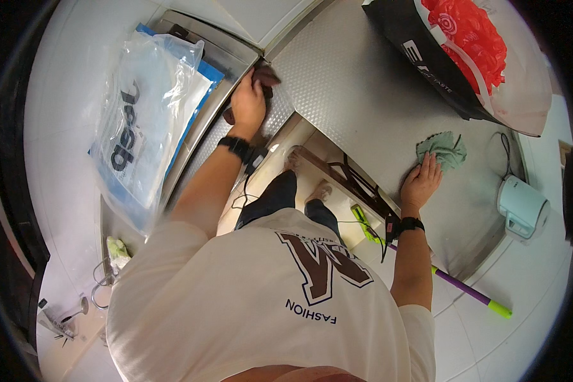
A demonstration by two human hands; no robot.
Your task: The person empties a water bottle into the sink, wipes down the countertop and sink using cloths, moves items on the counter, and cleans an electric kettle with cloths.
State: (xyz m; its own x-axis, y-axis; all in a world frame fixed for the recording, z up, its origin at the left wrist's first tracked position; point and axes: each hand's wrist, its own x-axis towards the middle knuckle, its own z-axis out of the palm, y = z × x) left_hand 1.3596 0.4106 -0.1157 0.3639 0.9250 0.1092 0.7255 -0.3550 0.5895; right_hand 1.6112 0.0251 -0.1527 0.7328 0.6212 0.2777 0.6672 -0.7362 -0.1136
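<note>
My left hand (248,105) is closed around a dark brown cloth (267,76), slightly blurred, on a dimpled metal surface. Parts of that cloth show on both sides of the hand. Across the corner, my right hand (422,184) lies with straight fingers on the near edge of a crumpled green cloth (443,150), thumb held apart. It does not visibly grip the cloth. The green cloth rests on the stainless-steel counter (353,90). Each wrist wears a black strap with a small cabled device.
A clear plastic package (138,124) lies over a metal ledge at left. A black shopping bag (410,52) holding a red plastic bag (477,43) stands at back right. A light-blue electric kettle (523,207) is beyond my right hand. A purple-and-green pole (463,286) slants below.
</note>
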